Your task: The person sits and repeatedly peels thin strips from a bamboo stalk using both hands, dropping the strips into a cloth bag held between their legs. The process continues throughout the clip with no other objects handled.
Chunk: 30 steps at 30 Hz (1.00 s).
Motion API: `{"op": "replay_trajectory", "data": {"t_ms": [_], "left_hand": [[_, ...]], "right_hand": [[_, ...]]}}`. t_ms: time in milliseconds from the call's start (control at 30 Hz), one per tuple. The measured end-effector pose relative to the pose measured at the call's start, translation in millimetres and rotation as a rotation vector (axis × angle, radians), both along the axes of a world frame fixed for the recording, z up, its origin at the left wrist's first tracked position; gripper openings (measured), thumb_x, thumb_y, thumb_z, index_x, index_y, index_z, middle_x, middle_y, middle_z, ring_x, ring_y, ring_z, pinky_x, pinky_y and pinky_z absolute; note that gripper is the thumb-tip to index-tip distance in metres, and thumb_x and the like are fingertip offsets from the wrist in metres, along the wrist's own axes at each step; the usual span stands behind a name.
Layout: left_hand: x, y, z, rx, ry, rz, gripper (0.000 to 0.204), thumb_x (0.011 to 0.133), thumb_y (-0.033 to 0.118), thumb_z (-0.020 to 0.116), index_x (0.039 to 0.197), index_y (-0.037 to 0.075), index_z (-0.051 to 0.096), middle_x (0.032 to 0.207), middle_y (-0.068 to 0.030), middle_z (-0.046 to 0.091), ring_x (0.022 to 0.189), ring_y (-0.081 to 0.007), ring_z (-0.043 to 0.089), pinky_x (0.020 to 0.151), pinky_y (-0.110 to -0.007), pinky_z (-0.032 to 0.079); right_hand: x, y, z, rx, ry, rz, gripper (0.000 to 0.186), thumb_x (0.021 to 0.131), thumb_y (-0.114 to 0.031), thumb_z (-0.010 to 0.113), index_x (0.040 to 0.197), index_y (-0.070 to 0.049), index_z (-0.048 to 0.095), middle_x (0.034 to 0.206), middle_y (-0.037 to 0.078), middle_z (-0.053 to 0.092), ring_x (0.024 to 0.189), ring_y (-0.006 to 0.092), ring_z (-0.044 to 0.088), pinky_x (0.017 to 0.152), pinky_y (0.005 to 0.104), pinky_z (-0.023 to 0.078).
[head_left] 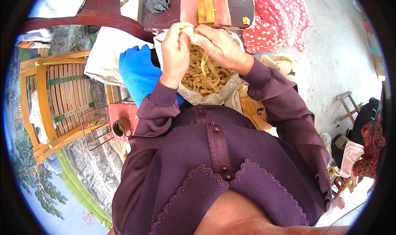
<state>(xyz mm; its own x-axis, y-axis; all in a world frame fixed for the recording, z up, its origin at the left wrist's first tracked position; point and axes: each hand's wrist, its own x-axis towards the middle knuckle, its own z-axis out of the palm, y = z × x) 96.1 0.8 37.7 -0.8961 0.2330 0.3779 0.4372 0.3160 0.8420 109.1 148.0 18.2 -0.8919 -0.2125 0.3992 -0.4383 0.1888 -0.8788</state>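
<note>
Above an open white bag [198, 98], both my hands meet fingertip to fingertip. My left hand [175, 53] is closed, pinching a small folded pale-yellow strip [188, 30] between thumb and fingers. My right hand [220, 47] is closed on the same strip from the other side; its fingers hide part of it. Inside the bag lies a heap of small tan folded pieces [196, 78], with a few longer flat strips [211, 70] on top. What the strips are made of, I cannot tell.
A dark maroon surface [237, 3] ahead bears a pink panel, glossy yellow strips [204, 5] and a crumpled grey bag [156, 1]. Blue cloth [140, 74] lies left, red floral cloth [280, 16] right. Further left are a wooden slatted chair [70, 94] and a mug [121, 128].
</note>
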Motion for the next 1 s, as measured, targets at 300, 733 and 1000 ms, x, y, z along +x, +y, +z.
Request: {"op": "replay_trajectory", "data": {"t_ms": [300, 733, 1000], "left_hand": [[-5, -8, 1, 0.72, -0.738, -0.267, 0.012, 0.093, 0.002, 0.049, 0.103, 0.001, 0.055, 0.096, -0.0048, 0.061, 0.09, -0.013, 0.06, 0.087, -0.029, 0.05], [2, 10, 3, 0.45, -0.305, -0.118, 0.016, 0.092, 0.008, 0.057, 0.102, -0.003, 0.058, 0.085, -0.0055, 0.064, 0.077, -0.0105, 0.061, 0.074, -0.024, 0.049], [-6, -4, 20, 0.361, -0.285, -0.196, 0.011, 0.089, 0.006, 0.059, 0.096, -0.002, 0.061, 0.079, -0.0059, 0.064, 0.072, -0.0104, 0.061, 0.071, -0.024, 0.05]], "right_hand": [[-7, 14, 12, -0.079, -0.007, -0.06, 0.022, 0.088, -0.021, 0.061, 0.088, 0.0, 0.063, 0.066, 0.006, 0.06, 0.061, 0.0167, 0.059, 0.057, 0.0299, 0.046], [-15, 14, 0, -0.517, -0.403, 0.076, 0.023, 0.093, -0.029, 0.055, 0.095, -0.007, 0.059, 0.067, -0.006, 0.049, 0.055, 0.0003, 0.038, 0.05, 0.016, 0.03], [-33, 41, 7, -0.954, -0.691, 0.052, 0.035, 0.096, -0.042, 0.043, 0.083, -0.011, 0.047, 0.054, -0.009, 0.031, 0.043, 0.0032, 0.024, 0.04, 0.0202, 0.018]]}}
